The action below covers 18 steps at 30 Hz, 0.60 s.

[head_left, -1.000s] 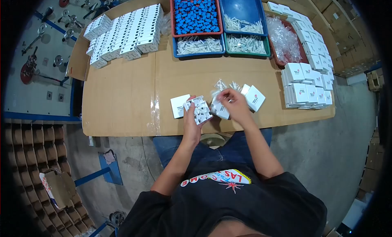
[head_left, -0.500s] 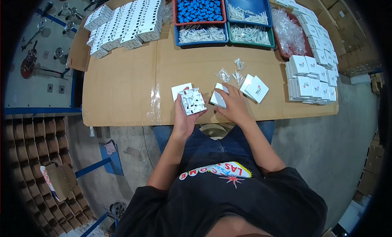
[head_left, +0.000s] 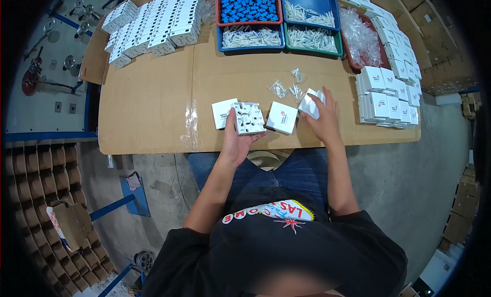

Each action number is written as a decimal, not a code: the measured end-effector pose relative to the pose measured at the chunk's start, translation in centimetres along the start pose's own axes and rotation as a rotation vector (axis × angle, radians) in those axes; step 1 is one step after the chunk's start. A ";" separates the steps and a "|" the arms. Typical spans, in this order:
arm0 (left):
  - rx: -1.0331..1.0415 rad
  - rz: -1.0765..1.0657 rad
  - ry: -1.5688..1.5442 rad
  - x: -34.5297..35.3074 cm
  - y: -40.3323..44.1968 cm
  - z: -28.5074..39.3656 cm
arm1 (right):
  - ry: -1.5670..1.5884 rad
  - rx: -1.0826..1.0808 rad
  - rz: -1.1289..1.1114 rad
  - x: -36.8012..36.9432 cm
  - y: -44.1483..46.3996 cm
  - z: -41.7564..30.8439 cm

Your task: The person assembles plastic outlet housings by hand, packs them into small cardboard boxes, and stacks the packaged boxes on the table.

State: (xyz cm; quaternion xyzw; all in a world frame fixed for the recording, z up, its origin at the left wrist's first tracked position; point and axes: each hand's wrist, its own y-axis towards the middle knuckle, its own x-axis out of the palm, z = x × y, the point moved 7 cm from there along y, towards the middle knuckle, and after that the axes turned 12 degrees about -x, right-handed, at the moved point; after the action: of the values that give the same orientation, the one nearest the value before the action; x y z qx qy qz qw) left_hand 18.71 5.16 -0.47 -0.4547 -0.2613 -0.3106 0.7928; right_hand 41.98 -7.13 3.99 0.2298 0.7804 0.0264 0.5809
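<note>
My left hand (head_left: 238, 143) holds a white square plastic housing (head_left: 249, 118), its moulded inner side facing up. Partly behind it on the cardboard lies a white square piece with a small printed mark (head_left: 222, 113). A similar white square piece with a red logo (head_left: 282, 117) lies flat between my hands. At the right, my right hand (head_left: 325, 120) grips a tilted white square piece (head_left: 311, 104) between thumb and fingers; whether a second one is under it I cannot tell. Just beyond are several small clear bags of white plugs (head_left: 295, 91).
Trays of blue parts (head_left: 248, 6) and white plugs (head_left: 250, 37) stand at the back. Stacked white housings (head_left: 158, 26) fill the back left. At the right are a tray of clear plastic bags (head_left: 360, 38) and stacked white logo pieces (head_left: 381, 102).
My right hand has let go of the middle white piece, which now lies flat, and moved right to grasp another. My left hand still holds the housing, turned slightly.
</note>
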 end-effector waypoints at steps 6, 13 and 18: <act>-0.050 0.009 0.038 0.7 0.4 0.2 | 0.205 0.100 -0.052 0.7 -0.6 3.6; -0.106 0.037 0.135 1.0 0.5 -1.0 | 0.461 -0.084 0.030 -2.4 2.2 -4.4; -0.180 0.125 0.135 0.8 0.2 -2.3 | 0.712 -0.362 -0.177 -0.2 3.2 -12.5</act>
State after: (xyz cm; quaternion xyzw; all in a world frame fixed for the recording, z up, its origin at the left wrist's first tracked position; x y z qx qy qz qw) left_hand 19.66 2.98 -1.09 -0.5174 -0.1498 -0.3127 0.7824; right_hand 31.62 -1.50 9.17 0.0323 0.9322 0.1912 0.3058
